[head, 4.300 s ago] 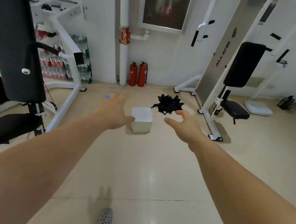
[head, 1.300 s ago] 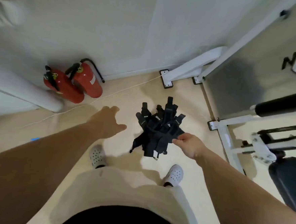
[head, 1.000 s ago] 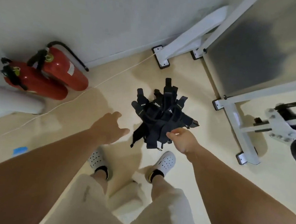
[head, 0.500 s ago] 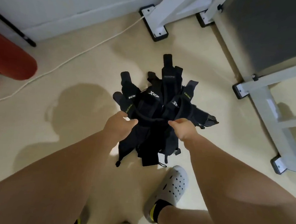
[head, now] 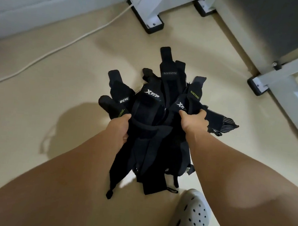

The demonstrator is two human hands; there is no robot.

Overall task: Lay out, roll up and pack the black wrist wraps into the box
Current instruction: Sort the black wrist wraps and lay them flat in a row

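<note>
A heap of several black wrist wraps [head: 155, 116] lies on the beige floor, with white and yellow brand lettering on some straps. My left hand [head: 119, 128] grips the left side of the heap, fingers curled into the fabric. My right hand [head: 194, 122] clutches the right side in the same way. Loose strap ends hang down toward me between my forearms. The box is out of view.
White machine feet with black pads [head: 151, 23] stand just beyond the heap, and a second frame leg [head: 263, 83] lies to the right. A white cable [head: 65, 43] runs across the floor at the left. My white clog [head: 192, 216] is at the bottom right.
I have walked up to the heap and bent low over it. Both hands, open before, have closed on its two sides, and the near ends now hang bunched.
</note>
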